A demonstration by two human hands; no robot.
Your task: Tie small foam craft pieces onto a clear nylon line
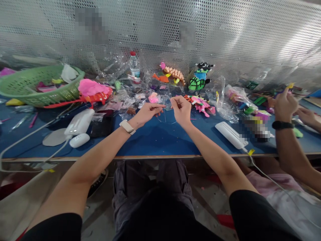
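Observation:
My left hand point(147, 112) and my right hand point(181, 108) meet above the blue table point(155, 140), both pinching a small clear plastic bag point(167, 110) held between them. The fingers of both hands are closed on the bag's top edge, and its lower part hangs down, nearly see-through. A pale watch sits on my left wrist. Just beyond my hands lie colourful toy figures point(200, 104) and a pink piece point(153, 98).
A green basket point(37, 87) stands far left beside a pink and red toy point(94, 91). White devices point(79, 122) with cables lie left, another white device point(230, 134) right. A water bottle point(134, 68) stands before the perforated metal wall. A co-worker's hands point(284, 105) work at right.

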